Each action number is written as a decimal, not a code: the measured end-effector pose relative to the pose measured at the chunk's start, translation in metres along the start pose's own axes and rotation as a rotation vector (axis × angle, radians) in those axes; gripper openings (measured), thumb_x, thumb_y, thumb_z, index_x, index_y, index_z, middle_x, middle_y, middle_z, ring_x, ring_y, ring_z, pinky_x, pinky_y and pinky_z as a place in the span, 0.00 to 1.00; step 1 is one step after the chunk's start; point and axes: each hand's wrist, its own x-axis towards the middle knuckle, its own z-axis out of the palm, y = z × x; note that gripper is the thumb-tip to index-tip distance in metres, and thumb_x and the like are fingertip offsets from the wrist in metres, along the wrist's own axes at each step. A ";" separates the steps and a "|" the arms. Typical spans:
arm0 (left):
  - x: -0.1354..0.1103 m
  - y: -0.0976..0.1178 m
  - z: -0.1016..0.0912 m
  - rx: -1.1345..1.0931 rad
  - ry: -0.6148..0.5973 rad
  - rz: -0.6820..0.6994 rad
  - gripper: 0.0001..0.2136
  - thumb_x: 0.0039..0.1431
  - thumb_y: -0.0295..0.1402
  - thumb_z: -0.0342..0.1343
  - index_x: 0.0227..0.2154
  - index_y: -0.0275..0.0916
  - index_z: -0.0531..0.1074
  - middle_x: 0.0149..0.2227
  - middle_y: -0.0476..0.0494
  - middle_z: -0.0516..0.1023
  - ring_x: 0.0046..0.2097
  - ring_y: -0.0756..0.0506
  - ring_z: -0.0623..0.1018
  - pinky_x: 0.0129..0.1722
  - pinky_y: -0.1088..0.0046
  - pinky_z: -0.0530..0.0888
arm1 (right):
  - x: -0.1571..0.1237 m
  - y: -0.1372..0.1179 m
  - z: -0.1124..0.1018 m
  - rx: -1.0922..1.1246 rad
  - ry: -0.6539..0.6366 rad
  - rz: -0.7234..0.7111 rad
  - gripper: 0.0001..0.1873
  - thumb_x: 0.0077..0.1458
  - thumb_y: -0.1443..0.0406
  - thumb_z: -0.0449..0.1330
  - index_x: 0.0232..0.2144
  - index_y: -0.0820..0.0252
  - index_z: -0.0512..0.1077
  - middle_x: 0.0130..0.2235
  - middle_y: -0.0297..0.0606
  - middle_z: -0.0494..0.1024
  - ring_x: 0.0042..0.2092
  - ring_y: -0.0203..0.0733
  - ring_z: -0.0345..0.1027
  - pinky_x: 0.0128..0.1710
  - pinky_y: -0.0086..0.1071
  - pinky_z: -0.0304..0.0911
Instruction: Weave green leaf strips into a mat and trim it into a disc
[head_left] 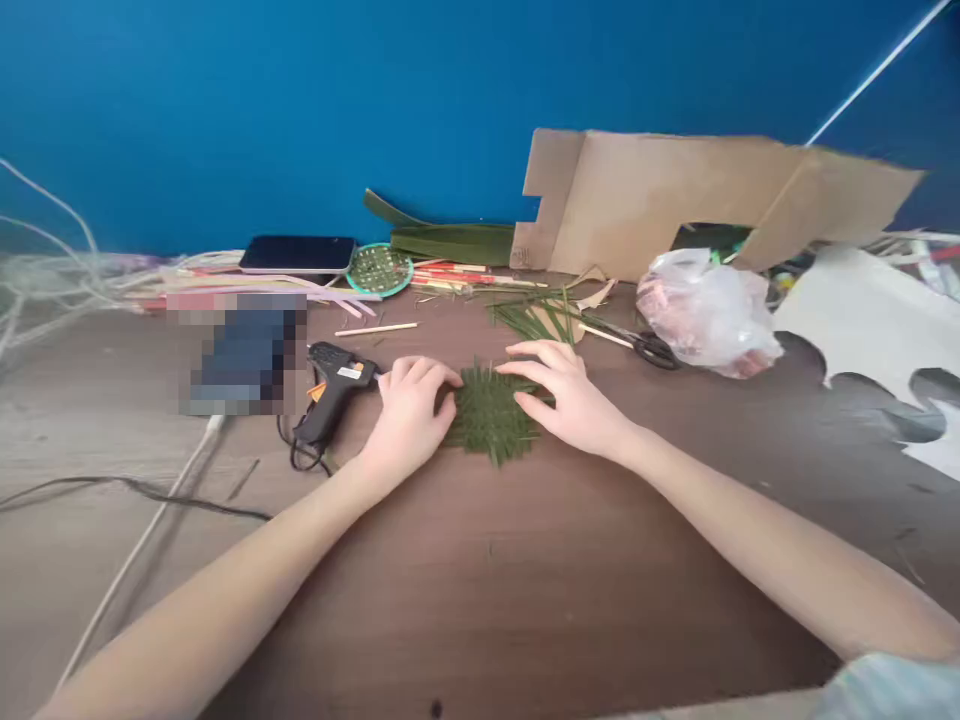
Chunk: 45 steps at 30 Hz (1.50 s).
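Observation:
A small square mat [495, 412] woven from green leaf strips lies flat on the brown table, with strip ends sticking out around its edges. Against its left edge rests my left hand [411, 412], fingers bent, with a gap between thumb and forefinger. My right hand [564, 398] has its fingers spread, their tips over the mat's upper right side. Neither hand lifts the mat. Just left of my left hand lies a black hot glue gun [334, 395]. Loose green leaf strips [525, 322] lie beyond my right hand.
Scissors [656, 350] lie beside a plastic bag [709, 312] at the right. Cut cardboard [652, 200] leans against the blue wall. A thin stick [376, 329], a green-rimmed round piece [381, 270] and a dark phone [298, 254] are at the back. Cables [142, 487] cross the left side.

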 end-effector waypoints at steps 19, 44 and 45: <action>0.000 0.003 -0.002 -0.093 0.011 0.011 0.13 0.51 0.19 0.41 0.32 0.40 0.66 0.41 0.44 0.73 0.47 0.42 0.66 0.44 0.63 0.61 | 0.014 0.065 -0.038 -0.373 0.269 0.251 0.07 0.50 0.72 0.53 0.32 0.60 0.70 0.37 0.45 0.73 0.43 0.53 0.65 0.42 0.44 0.59; -0.001 0.004 -0.002 -0.096 0.004 0.030 0.09 0.54 0.23 0.44 0.32 0.41 0.66 0.41 0.45 0.73 0.47 0.41 0.66 0.46 0.62 0.60 | 0.015 0.067 -0.046 -0.227 0.152 0.211 0.05 0.51 0.71 0.53 0.28 0.60 0.68 0.33 0.40 0.69 0.31 0.41 0.65 0.33 0.35 0.61; -0.001 0.004 -0.002 -0.096 0.002 0.030 0.08 0.54 0.23 0.44 0.33 0.41 0.66 0.41 0.45 0.73 0.47 0.41 0.66 0.46 0.62 0.60 | 0.015 0.066 -0.047 -0.235 0.155 0.210 0.05 0.51 0.71 0.53 0.28 0.60 0.68 0.33 0.40 0.70 0.31 0.41 0.65 0.33 0.35 0.61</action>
